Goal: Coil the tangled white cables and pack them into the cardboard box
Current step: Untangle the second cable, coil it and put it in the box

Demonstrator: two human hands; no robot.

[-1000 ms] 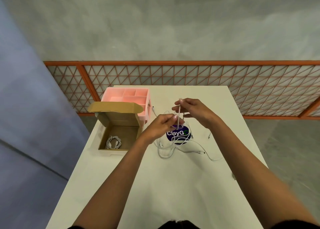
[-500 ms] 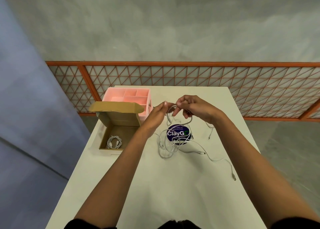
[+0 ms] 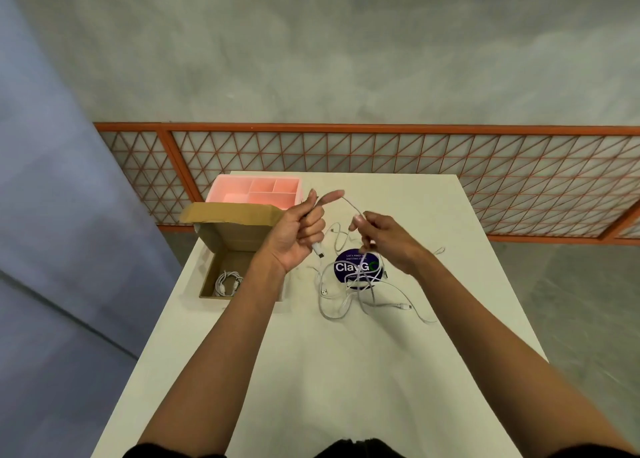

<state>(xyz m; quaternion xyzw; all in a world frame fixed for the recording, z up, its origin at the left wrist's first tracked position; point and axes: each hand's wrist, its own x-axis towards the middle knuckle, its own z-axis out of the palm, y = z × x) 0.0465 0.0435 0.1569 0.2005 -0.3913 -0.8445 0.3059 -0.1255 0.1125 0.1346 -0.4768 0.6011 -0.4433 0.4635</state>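
Note:
My left hand (image 3: 300, 230) is raised above the table and grips one end of a white cable (image 3: 350, 204); its USB plug hangs below my fingers. The cable arcs over to my right hand (image 3: 382, 241), which pinches it a short way along. Below my hands a tangle of white cables (image 3: 346, 296) lies on the table, partly over a round purple sticker (image 3: 358, 267). The open cardboard box (image 3: 221, 246) stands at the left, and one coiled white cable (image 3: 227, 283) lies inside it.
A pink compartment tray (image 3: 256, 191) stands behind the box at the table's far left. The white table (image 3: 329, 371) ends at a far edge before an orange lattice railing (image 3: 415, 156). A loose cable end (image 3: 439, 250) lies right of my right hand.
My hands have drawn apart, the left moving left and turning palm up with the cable end, the right dropping slightly. The cable between them now forms a wider arc.

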